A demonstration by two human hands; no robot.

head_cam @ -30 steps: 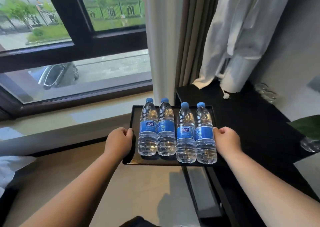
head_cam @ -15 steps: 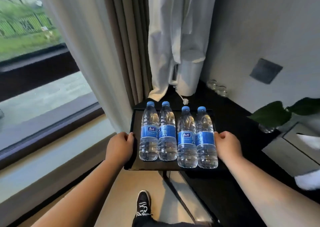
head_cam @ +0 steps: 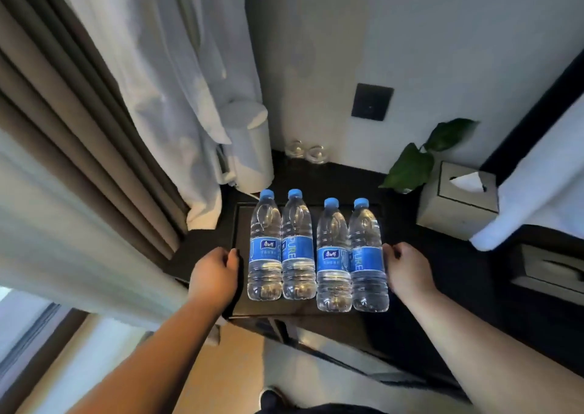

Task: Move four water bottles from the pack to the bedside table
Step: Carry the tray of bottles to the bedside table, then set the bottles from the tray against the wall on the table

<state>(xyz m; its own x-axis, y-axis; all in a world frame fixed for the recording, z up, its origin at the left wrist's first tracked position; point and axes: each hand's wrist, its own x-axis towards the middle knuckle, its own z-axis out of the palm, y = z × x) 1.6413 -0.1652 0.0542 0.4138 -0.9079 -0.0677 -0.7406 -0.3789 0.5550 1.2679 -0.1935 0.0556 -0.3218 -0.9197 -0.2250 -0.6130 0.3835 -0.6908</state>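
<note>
The left hand (head_cam: 216,276) and right hand (head_cam: 407,270) gripped the tray's (head_cam: 275,308) side rims; tilting it or landing hard on the surface (head_cam: 448,255) could topple the upright bottles (head_cam: 298,249).

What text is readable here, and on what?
"PURE", vertical: label of second bottle from left.
"PURE", vertical: label of rightmost bottle.
Logo characters on leftmost bottle and third bottle: too blurred to read.

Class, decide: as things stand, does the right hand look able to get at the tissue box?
Probably not yet: the right hand grips the tray by its edge, sharing its load of bottles with the left hand. Once freed, the way to the tissue box looks open.
</note>
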